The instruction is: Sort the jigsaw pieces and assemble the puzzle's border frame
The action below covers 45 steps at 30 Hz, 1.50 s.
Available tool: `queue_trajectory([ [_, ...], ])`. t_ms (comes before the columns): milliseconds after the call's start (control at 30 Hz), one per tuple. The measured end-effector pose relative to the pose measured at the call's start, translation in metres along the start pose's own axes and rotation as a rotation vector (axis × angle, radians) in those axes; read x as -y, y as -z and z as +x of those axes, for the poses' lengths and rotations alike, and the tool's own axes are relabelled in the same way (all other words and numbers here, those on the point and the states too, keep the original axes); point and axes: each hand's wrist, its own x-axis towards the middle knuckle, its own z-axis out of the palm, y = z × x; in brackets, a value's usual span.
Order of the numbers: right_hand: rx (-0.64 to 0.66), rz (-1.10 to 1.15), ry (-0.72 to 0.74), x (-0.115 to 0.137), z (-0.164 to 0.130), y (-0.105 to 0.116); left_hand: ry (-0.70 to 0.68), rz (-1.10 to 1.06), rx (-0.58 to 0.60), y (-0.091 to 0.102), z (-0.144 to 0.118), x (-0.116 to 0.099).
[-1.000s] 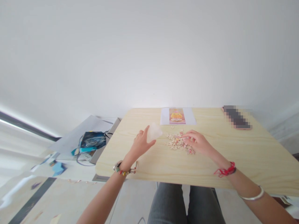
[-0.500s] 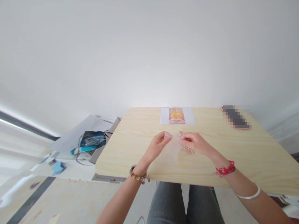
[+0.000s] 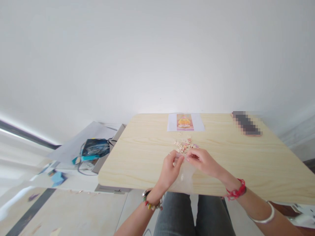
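White wall and pale wooden tabletop (image 3: 246, 164) fill the view from above as a seated person works at the near edge. Both hands meet over that edge: the left hand (image 3: 171, 168) and the right hand (image 3: 200, 160) each pinch the top of a small clear plastic bag (image 3: 184, 177), fingers closed on its rim, the bag hanging down between them in front of the tabletop's near edge. A beaded bracelet (image 3: 152, 204) circles the left wrist; a red cord (image 3: 235, 192) and a silver bangle (image 3: 263, 218) sit on the right arm. Just beyond the fingers, a loose heap of small puzzle pieces (image 3: 183, 146) lies on the wood, pale and pink. Farther back, near the wall, a printed picture (image 3: 185, 122) on a white sheet lies flat. A pixelated dark object (image 3: 244, 123) rests at the far right corner. Grey-trousered knees (image 3: 187, 216) show below the edge. To the left, well apart from the work, a lower surface holds a blue bag (image 3: 94, 147) with a dark cable
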Motion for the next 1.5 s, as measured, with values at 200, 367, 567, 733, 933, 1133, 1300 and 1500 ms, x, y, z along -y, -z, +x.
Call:
queue_trajectory([
  [200, -0.025, 0.035, -0.039, -0.004, 0.003, 0.005, 0.039, -0.067, -0.047, 0.002, 0.005, -0.002],
  [367, 0.015, 0.004, -0.068, -0.010, 0.000, 0.019, 0.139, -0.183, -0.015, 0.011, 0.014, 0.004],
  [567, -0.079, -0.067, -0.051, -0.010, 0.003, 0.011, 0.133, -0.191, -0.036, 0.017, 0.014, 0.010],
  [733, -0.024, 0.225, -0.128, -0.016, 0.004, -0.003, 0.164, -0.174, -0.211, 0.017, 0.012, 0.012],
  [933, 0.054, 0.393, -0.249, -0.007, -0.016, -0.026, 0.131, -0.201, -0.393, 0.015, 0.012, 0.002],
  [1133, -0.140, 0.455, -0.330, 0.002, -0.022, -0.033, 0.129, -0.283, -0.572, 0.011, 0.011, 0.003],
  [1300, -0.250, 0.542, -0.331, 0.003, -0.023, -0.039, 0.180, -0.372, -0.587, 0.010, 0.013, 0.008],
  [1500, -0.388, 0.609, -0.296, 0.009, -0.025, -0.058, 0.335, -0.686, -0.681, 0.005, 0.018, -0.001],
])
